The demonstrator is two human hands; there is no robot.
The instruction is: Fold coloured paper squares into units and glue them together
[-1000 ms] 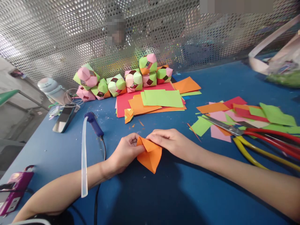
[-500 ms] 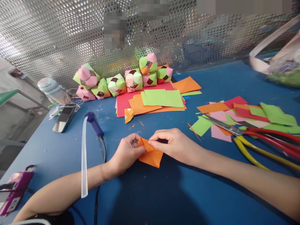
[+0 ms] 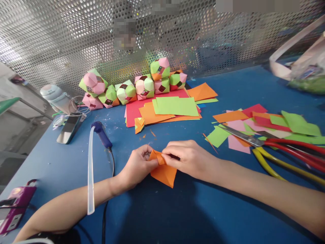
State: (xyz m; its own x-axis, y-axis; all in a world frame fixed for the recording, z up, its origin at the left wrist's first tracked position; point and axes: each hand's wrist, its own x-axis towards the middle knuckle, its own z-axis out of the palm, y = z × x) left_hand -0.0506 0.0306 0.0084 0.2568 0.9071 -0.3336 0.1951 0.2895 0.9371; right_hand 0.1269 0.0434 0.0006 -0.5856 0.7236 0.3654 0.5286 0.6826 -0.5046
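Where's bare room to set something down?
The table is bare between the phone, glue gun and power strip; behind the scraps, between the stack and the bag; and nearer than the orange paper, between left arm and right arm. Crowded: right side, scissors on scraps; along the mesh, paper balls.

From here the orange paper (image 3: 166,173) looks dull and creased, the blue table (image 3: 215,210) smooth and a bit shiny, the holey wall (image 3: 177,44) along its far edge shiny metal, and the scissors (image 3: 257,142) near its right edge bright metal with smooth, plastic-looking handles (image 3: 273,143).
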